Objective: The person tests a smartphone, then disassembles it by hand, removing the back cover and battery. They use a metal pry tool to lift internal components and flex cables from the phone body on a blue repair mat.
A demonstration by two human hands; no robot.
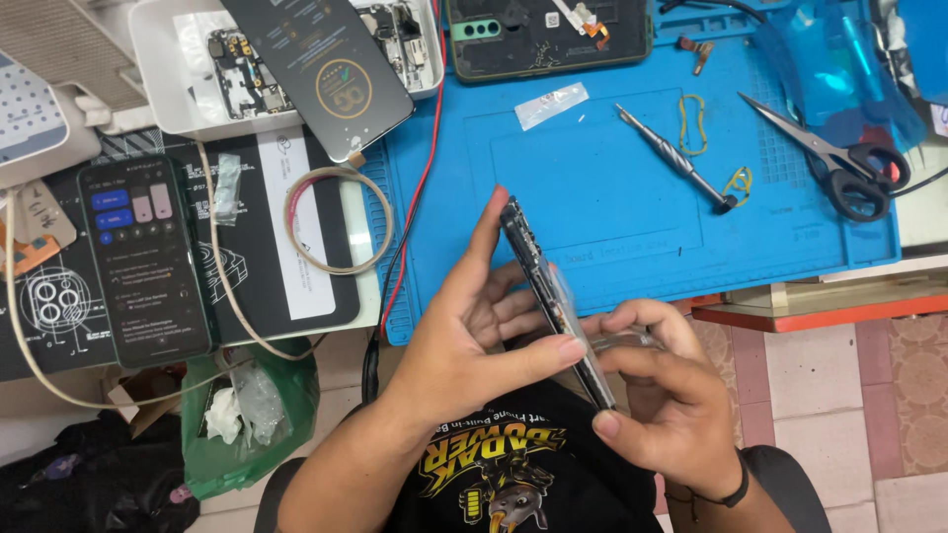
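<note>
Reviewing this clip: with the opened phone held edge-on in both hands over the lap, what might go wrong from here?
1. The opened phone is pinched by its edges between the left hand and right hand, off the blue mat, so a slip would likely drop it to the floor.
2. Its exposed inner parts face the fingers and might be smudged or bent.
3. The clear film in the right hand may crease or catch on the phone.
</note>
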